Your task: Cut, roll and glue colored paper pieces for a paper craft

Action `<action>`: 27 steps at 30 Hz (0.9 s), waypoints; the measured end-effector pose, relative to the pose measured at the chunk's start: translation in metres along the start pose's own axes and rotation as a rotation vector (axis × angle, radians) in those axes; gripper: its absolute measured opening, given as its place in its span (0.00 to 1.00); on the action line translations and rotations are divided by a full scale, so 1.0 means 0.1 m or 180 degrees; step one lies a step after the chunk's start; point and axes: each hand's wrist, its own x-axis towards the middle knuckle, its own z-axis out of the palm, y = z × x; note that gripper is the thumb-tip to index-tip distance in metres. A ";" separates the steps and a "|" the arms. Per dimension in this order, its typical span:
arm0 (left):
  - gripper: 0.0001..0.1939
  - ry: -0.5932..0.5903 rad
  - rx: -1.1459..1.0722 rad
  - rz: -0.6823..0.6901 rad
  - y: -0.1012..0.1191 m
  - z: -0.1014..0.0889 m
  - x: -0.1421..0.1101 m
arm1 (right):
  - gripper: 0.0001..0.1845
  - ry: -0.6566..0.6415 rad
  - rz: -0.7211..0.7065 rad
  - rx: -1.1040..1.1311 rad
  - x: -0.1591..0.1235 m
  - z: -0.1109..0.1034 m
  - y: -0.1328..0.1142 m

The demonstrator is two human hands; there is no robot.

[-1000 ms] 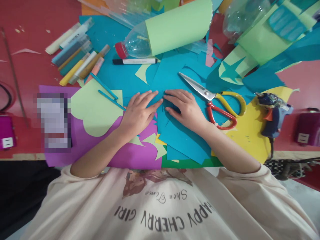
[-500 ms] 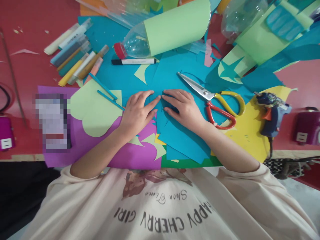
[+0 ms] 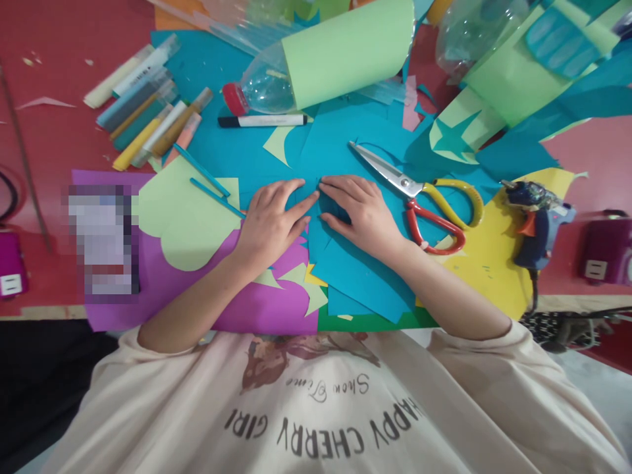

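Observation:
My left hand point(image 3: 274, 220) lies palm down with its fingers apart, over the edge of the blue paper point(image 3: 355, 263). Beside it my right hand point(image 3: 363, 210) rests on the same blue paper, fingers stretched toward the left hand. The fingertips of both hands nearly meet, and neither holds anything I can see; what lies beneath the palms is hidden. Left of the left hand is a pale green paper cutout point(image 3: 192, 210) with thin blue strips point(image 3: 214, 197) across it. Scissors point(image 3: 415, 191) with one red and one yellow handle lie right of the right hand.
Farther back lies a plastic bottle point(image 3: 266, 85) wrapped in green paper, with a black-and-white marker point(image 3: 266, 120) in front. Several markers point(image 3: 143, 125) lie at the left, above a blurred-out rectangle point(image 3: 106, 240). A glue gun point(image 3: 540, 227) sits on yellow paper point(image 3: 488, 263) at the right.
Both hands stay almost where they were. The view has shifted very slightly; no object has visibly been moved.

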 end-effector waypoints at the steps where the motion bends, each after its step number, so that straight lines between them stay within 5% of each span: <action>1: 0.21 0.0013 0.0007 0.0001 0.00 0.00 0.00 | 0.23 -0.0002 -0.0008 -0.0017 0.00 0.00 0.00; 27: 0.21 0.0062 0.0151 0.0095 -0.01 0.01 0.01 | 0.24 -0.0080 -0.0038 -0.0121 0.00 0.00 -0.01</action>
